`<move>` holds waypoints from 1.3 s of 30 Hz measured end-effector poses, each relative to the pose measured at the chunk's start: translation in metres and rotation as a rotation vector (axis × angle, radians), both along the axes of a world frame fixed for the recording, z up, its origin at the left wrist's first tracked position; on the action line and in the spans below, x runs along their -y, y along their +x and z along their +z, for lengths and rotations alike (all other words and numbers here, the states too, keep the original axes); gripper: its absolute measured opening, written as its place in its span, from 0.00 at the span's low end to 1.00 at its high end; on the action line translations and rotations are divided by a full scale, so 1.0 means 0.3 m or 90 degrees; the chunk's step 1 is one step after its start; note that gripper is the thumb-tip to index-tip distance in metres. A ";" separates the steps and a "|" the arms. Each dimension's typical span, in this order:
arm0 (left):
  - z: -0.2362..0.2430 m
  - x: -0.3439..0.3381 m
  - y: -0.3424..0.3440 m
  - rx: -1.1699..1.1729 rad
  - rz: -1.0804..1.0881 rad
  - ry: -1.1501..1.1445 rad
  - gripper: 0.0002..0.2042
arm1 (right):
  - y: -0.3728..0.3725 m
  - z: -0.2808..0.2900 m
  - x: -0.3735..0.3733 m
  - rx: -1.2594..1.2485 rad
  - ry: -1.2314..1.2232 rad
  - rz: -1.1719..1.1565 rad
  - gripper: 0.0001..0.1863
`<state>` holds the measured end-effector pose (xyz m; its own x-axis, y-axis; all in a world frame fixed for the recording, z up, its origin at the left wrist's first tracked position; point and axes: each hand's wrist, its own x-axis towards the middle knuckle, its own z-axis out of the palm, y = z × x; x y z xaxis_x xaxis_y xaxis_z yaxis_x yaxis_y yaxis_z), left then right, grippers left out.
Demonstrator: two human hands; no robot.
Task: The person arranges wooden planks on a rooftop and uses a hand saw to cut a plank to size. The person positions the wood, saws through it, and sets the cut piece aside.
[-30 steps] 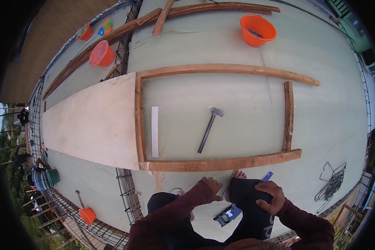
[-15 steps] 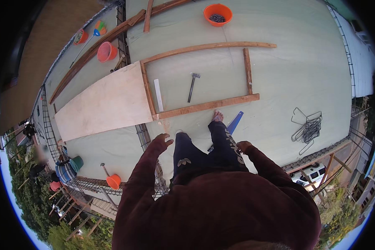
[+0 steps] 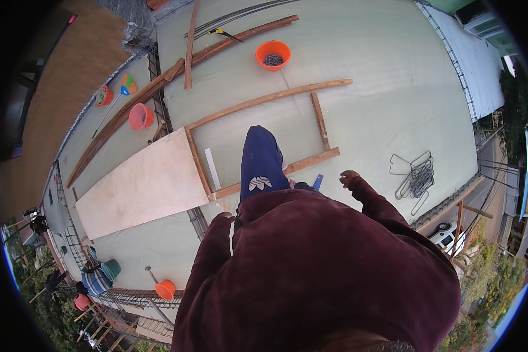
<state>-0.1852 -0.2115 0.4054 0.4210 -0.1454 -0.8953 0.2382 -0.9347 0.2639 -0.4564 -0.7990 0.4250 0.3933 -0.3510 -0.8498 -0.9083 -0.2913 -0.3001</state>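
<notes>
The person is now upright and has swung the left leg [image 3: 261,155] forward over the near bar of the wooden frame [image 3: 314,160], where half a second ago both legs were on the near side. The right hand [image 3: 349,178] has come away from the thigh and hangs out to the side, fingers loosely curled around nothing visible, with the blue saw [image 3: 318,182] nearby on the sheeting. The left hand [image 3: 223,217] has drawn back beside the hip; it is too dark to tell its grip. The frame lies flat ahead, joined to the pale board [image 3: 141,185], with the white strip [image 3: 211,168] inside. The leg now hides the hammer's spot. This seems a walking step, with handwork paused.
</notes>
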 end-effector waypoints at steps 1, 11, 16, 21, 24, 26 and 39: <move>0.011 0.037 0.007 -0.009 -0.022 0.010 0.26 | 0.094 0.025 -0.016 0.026 0.013 0.002 0.23; -0.253 0.459 0.496 0.017 -0.359 0.000 0.28 | 0.854 -0.133 0.130 0.144 0.196 0.378 0.28; 0.115 0.842 0.876 0.234 -0.040 -0.146 0.19 | 1.274 0.028 0.369 -0.014 0.112 0.341 0.29; -0.091 0.797 1.175 0.388 0.389 -0.253 0.23 | 1.853 0.122 0.308 0.052 0.113 0.444 0.30; -0.140 0.807 1.281 0.354 0.440 -0.248 0.24 | 2.110 0.144 0.305 0.090 0.103 0.485 0.30; -0.059 0.913 1.236 0.285 0.396 -0.189 0.26 | 2.202 0.147 0.390 0.082 0.073 0.469 0.31; 0.239 1.060 1.062 -0.148 0.673 -0.107 0.34 | 2.865 -0.052 0.371 0.070 0.178 0.768 0.33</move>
<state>0.1334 -0.5296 0.4771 0.2281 0.0611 -0.9717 0.9592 -0.1854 0.2135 0.4033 -0.9103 0.4094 0.4124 0.4712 -0.7797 -0.0721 -0.8363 -0.5435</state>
